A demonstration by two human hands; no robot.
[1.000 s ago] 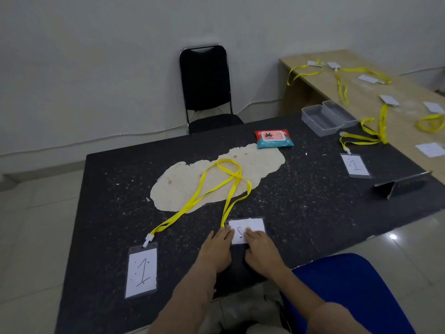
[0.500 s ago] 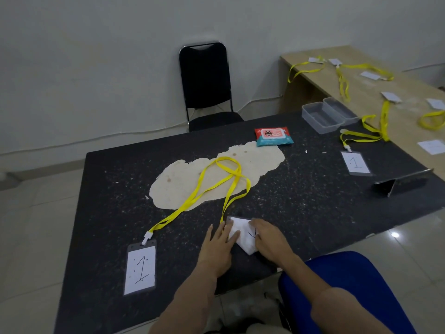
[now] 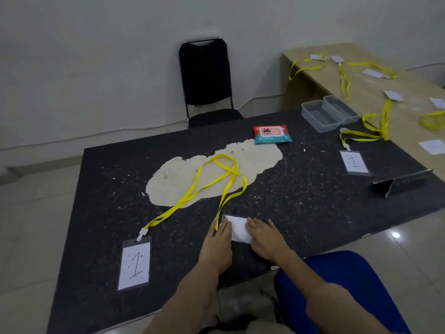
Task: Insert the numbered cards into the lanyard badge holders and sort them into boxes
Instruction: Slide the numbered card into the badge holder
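Because both hands cover its ends, the badge holder (image 3: pixel 238 228) being worked on shows only a middle strip of white card, and no number can be read on it. It lies flat on the black table (image 3: pixel 301 201), on the near side of the pale patch (image 3: pixel 216 174) worn into the tabletop. The left hand (image 3: pixel 218 244) rests on the holder's left end with fingers straight and relaxed, gripping nothing. The right hand (image 3: pixel 265 239) lies flat over its right end, fingers extended and pressing down, also not closed round anything. The holder thus sits between the two sets of fingertips, touching both.

Yellow lanyard straps (image 3: pixel 216 179) cross over the patch; whether they are one lanyard or two cannot be told.

Three badge holders lie on the black table in all. One marked "1" (image 3: pixel 134 265) is to the near left of the patch, and another marked "1" (image 3: pixel 354 162) is well to its right. Two clear boxes (image 3: pixel 321 115) stand side by side, touching, to the far right of the patch. One wipes pack (image 3: pixel 272 134) lies at its far right tip.

Further right of the patch, a wooden table (image 3: pixel 361 97) carries more lanyards and cards, cut off by the frame edge and too small to count.
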